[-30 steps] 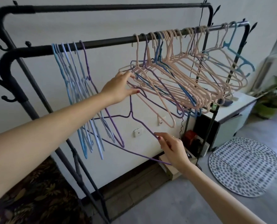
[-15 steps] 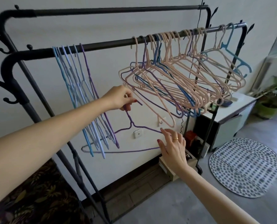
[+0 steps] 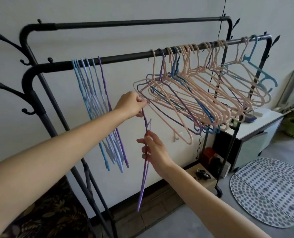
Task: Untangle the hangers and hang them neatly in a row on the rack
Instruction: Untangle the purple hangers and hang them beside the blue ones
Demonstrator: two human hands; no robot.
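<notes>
The right hand (image 3: 154, 150), nearest the viewer, reaches up from the lower right with its fingers (image 3: 143, 141) loosely spread and only lightly bent; thumb and fingertips touch the middle of a purple hanger (image 3: 144, 176), though whether they pinch it cannot be told. The left hand (image 3: 131, 105) stretches in from the left on a straight arm, fingers curled tight, pinching that hanger's top end. The hanger hangs edge-on (so it reads as a thin double line), its long axis nearly upright, lower tip pointing at the floor. It is off the rail, in front of the rack (image 3: 125, 57). Behind the left forearm, a neat row of blue hangers (image 3: 93, 107) hangs from the front rail. Further right on that rail sits a tangled bunch of pink hangers (image 3: 202, 93), splayed out sideways.
</notes>
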